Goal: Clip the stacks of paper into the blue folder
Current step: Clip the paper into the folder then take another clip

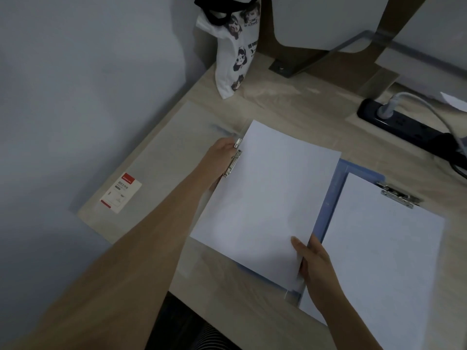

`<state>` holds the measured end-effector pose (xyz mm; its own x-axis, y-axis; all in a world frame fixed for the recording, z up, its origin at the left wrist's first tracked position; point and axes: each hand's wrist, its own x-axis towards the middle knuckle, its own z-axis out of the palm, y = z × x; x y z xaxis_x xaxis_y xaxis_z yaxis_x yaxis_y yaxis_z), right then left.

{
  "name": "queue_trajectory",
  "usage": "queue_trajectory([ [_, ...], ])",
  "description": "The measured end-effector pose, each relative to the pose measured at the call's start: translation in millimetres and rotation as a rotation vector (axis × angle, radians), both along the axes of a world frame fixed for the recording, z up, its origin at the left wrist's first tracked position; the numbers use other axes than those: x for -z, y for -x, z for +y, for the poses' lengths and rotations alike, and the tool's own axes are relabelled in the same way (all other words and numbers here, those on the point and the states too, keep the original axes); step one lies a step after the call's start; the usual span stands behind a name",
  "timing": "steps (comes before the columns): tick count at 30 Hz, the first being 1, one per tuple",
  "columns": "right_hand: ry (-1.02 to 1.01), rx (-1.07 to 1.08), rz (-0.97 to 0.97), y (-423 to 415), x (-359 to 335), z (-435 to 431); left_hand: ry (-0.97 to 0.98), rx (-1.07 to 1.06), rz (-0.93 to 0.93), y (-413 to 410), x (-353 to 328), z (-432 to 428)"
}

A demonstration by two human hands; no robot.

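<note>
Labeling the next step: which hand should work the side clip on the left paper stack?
Probably left. The left hand holds the silver metal side clip; the right hand pinches the near corner of the white paper stack, far from it, over the blue plastic folder.

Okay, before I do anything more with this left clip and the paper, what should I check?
1. Left hand grips the left clip: ok.
2. Left stack edge tucked under that clip: cannot tell.
3. Right hand pinches the left stack's lower right edge: ok.
4. Left stack squared on the blue folder: cannot tell, the paper hides that cover.
5. Right stack held under the right clip: ok.
</note>
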<state>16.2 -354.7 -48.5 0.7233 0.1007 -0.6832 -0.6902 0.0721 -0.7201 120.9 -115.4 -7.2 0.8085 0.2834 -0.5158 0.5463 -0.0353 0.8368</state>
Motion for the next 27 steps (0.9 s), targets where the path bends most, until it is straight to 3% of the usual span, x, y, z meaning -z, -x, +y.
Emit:
queue_trajectory([
  [10, -0.02, 0.026, 0.033, -2, -5, -1, 0.095, -0.005, -0.021, 18, -6, 14],
  [19, -0.02, 0.026, 0.035, -1, -6, -1, 0.027, 0.018, -0.019, 44, -2, 23],
  [27, -0.009, 0.027, 0.021, 0, -6, -1, -0.133, 0.169, 0.236, 49, -3, 32],
])
